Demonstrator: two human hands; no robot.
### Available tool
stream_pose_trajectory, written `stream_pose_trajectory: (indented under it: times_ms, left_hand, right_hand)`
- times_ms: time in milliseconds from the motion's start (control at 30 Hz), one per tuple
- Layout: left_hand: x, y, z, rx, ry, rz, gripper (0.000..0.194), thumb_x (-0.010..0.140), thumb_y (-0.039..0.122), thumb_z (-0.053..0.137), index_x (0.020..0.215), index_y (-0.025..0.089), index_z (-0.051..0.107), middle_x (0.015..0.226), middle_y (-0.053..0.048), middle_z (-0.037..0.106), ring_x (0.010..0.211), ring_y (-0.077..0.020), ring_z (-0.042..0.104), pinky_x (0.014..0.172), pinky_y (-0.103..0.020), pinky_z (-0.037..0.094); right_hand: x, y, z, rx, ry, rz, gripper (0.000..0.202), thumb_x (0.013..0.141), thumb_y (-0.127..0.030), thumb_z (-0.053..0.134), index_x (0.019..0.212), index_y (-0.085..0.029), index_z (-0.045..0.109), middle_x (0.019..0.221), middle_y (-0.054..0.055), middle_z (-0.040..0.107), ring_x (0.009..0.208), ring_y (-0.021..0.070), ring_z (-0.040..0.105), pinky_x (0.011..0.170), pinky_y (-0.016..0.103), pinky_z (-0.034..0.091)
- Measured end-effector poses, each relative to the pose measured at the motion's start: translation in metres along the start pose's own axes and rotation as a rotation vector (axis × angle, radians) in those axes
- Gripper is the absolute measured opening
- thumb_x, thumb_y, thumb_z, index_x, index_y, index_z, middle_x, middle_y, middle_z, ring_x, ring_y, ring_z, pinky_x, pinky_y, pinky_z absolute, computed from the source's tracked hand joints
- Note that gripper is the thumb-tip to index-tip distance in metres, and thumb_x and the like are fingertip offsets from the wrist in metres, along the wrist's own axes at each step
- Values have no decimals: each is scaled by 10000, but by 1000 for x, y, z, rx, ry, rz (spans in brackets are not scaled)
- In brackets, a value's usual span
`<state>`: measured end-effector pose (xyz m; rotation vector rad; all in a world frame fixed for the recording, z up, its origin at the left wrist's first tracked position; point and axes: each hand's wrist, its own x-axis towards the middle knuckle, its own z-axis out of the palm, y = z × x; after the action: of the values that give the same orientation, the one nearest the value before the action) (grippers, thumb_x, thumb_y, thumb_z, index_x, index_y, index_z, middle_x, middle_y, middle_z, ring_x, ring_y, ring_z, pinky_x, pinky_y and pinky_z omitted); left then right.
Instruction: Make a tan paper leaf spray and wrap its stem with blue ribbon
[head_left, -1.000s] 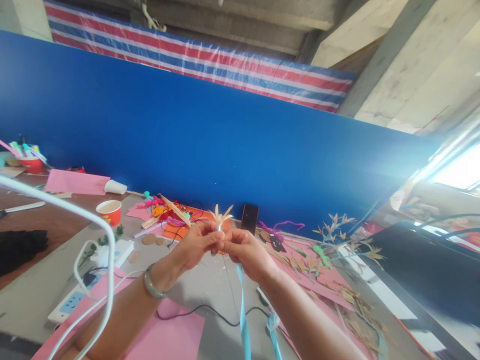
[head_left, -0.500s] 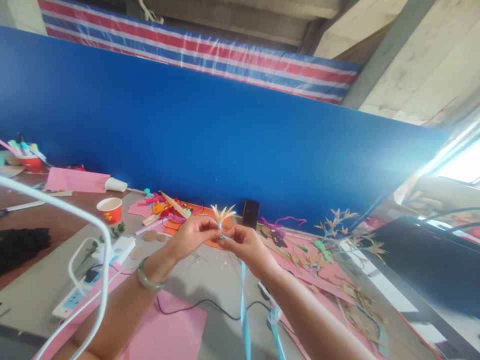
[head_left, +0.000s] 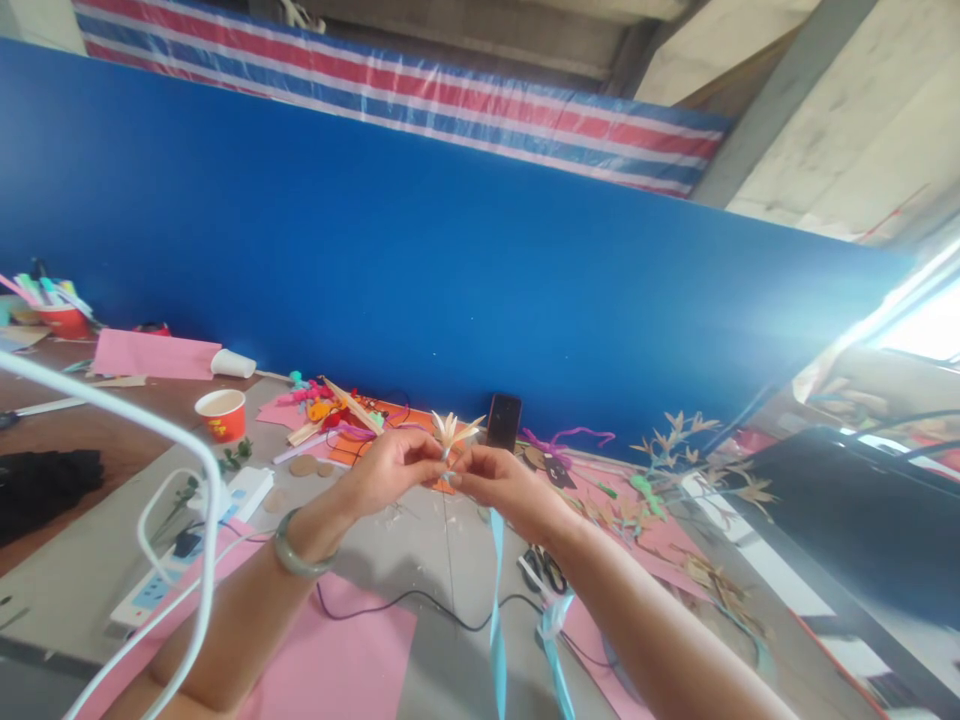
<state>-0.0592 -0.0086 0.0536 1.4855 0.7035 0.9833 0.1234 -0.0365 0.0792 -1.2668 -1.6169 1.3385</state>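
Observation:
A pale, straw-coloured flower (head_left: 453, 430) with pointed petals stands upright between my fingertips, above the table. My left hand (head_left: 391, 472) is closed in a pinch at the flower's base, a bangle on its wrist. Close beside it, my right hand (head_left: 511, 488) pinches a light blue ribbon (head_left: 497, 600) where it meets the flower's base. The ribbon's long tail hangs below my right hand. A thin stem runs down from the flower. My fingertips hide exactly how the ribbon lies around it.
To the left are a paper cup (head_left: 223, 414) and a power strip (head_left: 161, 585) with white cables. A phone (head_left: 503, 421) leans at the blue partition (head_left: 465, 250). Scissors (head_left: 551, 570) lie below my right hand. More straw-coloured flowers (head_left: 675, 440) and pink paper (head_left: 337, 650) are about.
Both hands and the flower have shifted slightly right; the flower has turned a little. The thin stem below and the scissors now show more clearly. Both pinches remain closed.

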Motion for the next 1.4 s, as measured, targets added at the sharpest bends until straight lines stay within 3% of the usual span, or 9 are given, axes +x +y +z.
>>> stream_pose_trajectory:
  times_ms: [167, 467, 700, 1067, 1133, 1233, 1400]
  left_hand:
    - [1, -8, 2, 13, -16, 22, 95, 748, 208, 681, 739, 124, 637, 651, -3, 606, 626, -113, 574, 596, -228, 437]
    - [3, -13, 5, 16, 19, 17, 157, 759, 250, 695, 733, 126, 604, 621, -10, 624, 601, -120, 599, 556, -221, 438]
    - [3, -10, 7, -110, 46, 14, 255, 714, 309, 759, 694, 128, 581, 610, 8, 603, 603, -117, 619, 581, -225, 486]
    - [1, -13, 22, -291, 193, 43, 263, 706, 299, 772, 680, 137, 566, 596, 16, 602, 579, -99, 587, 583, -228, 510]
    - [2, -13, 22, -374, 151, 23, 263, 705, 290, 775, 699, 143, 556, 605, 17, 610, 583, -106, 604, 605, -247, 522]
    - [4, -13, 16, -468, -2, -12, 219, 708, 268, 773, 760, 135, 607, 648, 1, 633, 600, -116, 622, 630, -268, 531]
    - [7, -16, 3, -528, -227, -2, 212, 762, 287, 735, 884, 115, 716, 767, -63, 684, 695, -141, 645, 664, -274, 543]
  right_hand:
    - [2, 1, 1, -97, 66, 44, 202, 658, -304, 732, 629, -163, 591, 569, -56, 478, 525, 78, 362, 526, 250, 218]
    - [1, 8, 5, -47, 138, -20, 237, 650, -374, 780, 664, -168, 665, 674, 21, 686, 598, 130, 554, 585, 267, 377]
    - [-3, 1, 10, -212, 265, -53, 182, 675, -300, 722, 590, -158, 646, 538, -25, 588, 491, 80, 418, 481, 228, 275]
    - [-7, -6, 17, -211, 323, -128, 171, 715, -259, 685, 586, -160, 631, 561, -9, 608, 522, 98, 469, 495, 232, 331]
    - [-7, -6, 16, -127, 287, -118, 162, 710, -271, 701, 607, -165, 636, 596, 3, 640, 558, 117, 524, 534, 246, 375]
    - [-7, -4, 14, 30, 204, -113, 174, 687, -302, 737, 627, -174, 636, 632, 11, 665, 606, 135, 565, 577, 263, 404]
    - [-7, 0, 11, 165, 114, -93, 278, 645, -368, 802, 614, -179, 601, 569, -16, 614, 503, 88, 437, 495, 244, 301]
